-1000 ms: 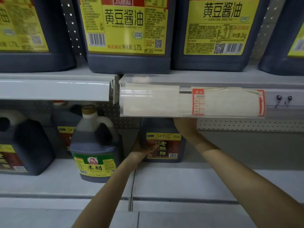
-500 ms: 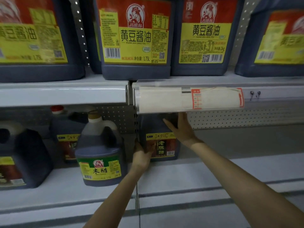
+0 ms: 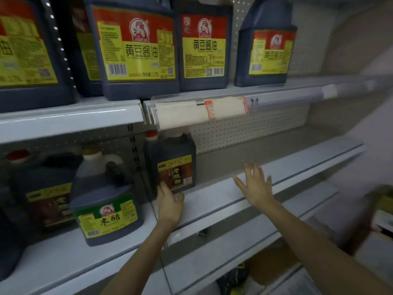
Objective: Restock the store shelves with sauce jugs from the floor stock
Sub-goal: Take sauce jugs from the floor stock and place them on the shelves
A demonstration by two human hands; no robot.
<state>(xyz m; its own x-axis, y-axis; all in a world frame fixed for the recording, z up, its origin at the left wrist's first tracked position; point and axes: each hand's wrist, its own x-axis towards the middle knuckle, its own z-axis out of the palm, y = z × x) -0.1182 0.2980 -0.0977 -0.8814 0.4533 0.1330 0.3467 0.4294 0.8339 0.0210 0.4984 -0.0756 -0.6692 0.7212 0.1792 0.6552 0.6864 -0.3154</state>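
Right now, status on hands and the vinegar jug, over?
Left hand touching dark vinegar jug, low front. Right hand open, empty. Jug upright on middle shelf; nothing to its right.

A dark, square-shouldered jug with a red cap and a brown-and-yellow label stood upright, set well back at the left end of the lower shelf. Left of it, nearer the front edge, stood a rounder green-labelled jug. Large yellow-labelled jugs lined the upper shelf, labels facing out.
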